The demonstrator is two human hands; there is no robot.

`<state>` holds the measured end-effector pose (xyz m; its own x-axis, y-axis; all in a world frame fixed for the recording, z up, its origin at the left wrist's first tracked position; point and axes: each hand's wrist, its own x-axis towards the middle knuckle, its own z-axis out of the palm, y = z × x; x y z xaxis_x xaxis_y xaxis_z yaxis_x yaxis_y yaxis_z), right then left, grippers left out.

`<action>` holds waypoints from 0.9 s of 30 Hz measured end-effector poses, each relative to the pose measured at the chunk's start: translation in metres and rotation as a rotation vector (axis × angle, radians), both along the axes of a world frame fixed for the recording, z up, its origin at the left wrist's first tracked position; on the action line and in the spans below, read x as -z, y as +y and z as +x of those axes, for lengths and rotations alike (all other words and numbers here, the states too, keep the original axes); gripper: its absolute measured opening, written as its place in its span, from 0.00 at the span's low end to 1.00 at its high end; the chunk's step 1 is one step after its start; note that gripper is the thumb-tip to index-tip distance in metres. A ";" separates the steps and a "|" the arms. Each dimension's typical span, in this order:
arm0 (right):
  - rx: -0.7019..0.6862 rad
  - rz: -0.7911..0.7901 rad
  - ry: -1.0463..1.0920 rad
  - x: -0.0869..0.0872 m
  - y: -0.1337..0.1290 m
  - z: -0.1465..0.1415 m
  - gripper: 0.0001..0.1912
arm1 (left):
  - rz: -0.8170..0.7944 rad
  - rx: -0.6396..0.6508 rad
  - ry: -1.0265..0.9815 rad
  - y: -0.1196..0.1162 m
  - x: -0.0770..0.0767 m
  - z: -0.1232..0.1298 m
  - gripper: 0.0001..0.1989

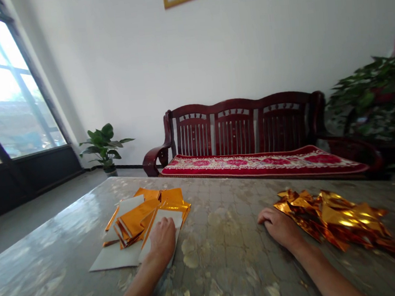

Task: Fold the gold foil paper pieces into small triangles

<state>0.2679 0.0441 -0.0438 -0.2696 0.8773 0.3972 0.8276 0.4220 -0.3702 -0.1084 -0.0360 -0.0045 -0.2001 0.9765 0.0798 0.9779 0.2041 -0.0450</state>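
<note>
My left hand [163,237] rests on a pale sheet [146,254] at the front of a loose pile of orange-gold foil sheets [137,218]. Its fingers are bent together on the paper; whether they grip it is hidden. More pale sheets lie under and behind the pile. My right hand [279,225] lies on the table beside a crumpled heap of shiny gold foil [344,217], its fingers curled under. What those fingers hold, if anything, cannot be made out.
The patterned table [229,268] fills the foreground. Behind its far edge stands a dark red wooden bench [234,132] with a red floral cover [256,162]. A potted plant [103,147] is at the back left, a larger leafy plant [385,103] at the right.
</note>
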 end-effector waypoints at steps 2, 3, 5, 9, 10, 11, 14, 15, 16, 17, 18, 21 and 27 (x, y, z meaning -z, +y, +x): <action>-0.004 0.000 0.003 0.001 0.000 0.000 0.15 | -0.013 0.009 0.010 0.002 0.001 0.000 0.15; -0.005 0.000 0.003 0.001 0.000 0.000 0.15 | -0.016 0.012 0.013 0.003 0.001 0.000 0.16; -0.004 0.001 0.005 0.001 -0.001 0.000 0.15 | -0.014 0.019 0.018 0.004 0.003 -0.002 0.18; 0.009 -0.001 0.002 -0.001 -0.002 -0.001 0.15 | 0.004 0.029 0.028 0.001 0.007 -0.002 0.18; 0.011 -0.002 0.002 -0.002 -0.002 -0.002 0.15 | 0.008 0.043 0.022 0.000 0.007 0.000 0.18; 0.013 -0.004 0.002 -0.003 -0.002 -0.002 0.15 | 0.012 0.069 0.009 -0.002 0.008 0.002 0.17; 0.012 -0.004 0.003 -0.004 -0.003 -0.003 0.15 | 0.027 0.186 -0.043 -0.006 0.004 0.012 0.14; 0.010 -0.002 0.005 -0.004 -0.003 -0.003 0.15 | 0.043 0.206 -0.045 -0.006 0.002 0.014 0.13; 0.009 -0.001 0.007 -0.003 -0.003 -0.002 0.15 | 0.065 0.198 -0.034 -0.006 0.000 0.016 0.13; 0.008 -0.001 0.008 -0.003 -0.003 -0.002 0.15 | 0.096 0.171 -0.013 -0.006 -0.001 0.016 0.12; 0.008 -0.002 0.009 -0.003 -0.003 -0.002 0.15 | 0.122 0.129 0.010 -0.005 -0.003 0.015 0.12; 0.011 -0.004 0.006 -0.002 -0.003 -0.001 0.16 | 0.116 0.035 0.043 -0.001 -0.001 0.006 0.12; 0.015 -0.006 -0.005 -0.003 -0.002 -0.003 0.15 | 0.068 0.007 0.027 0.004 0.011 -0.001 0.14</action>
<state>0.2649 0.0418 -0.0407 -0.2586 0.8833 0.3911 0.8354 0.4077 -0.3686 -0.1096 -0.0317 -0.0150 -0.1902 0.9700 0.1515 0.9779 0.2008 -0.0579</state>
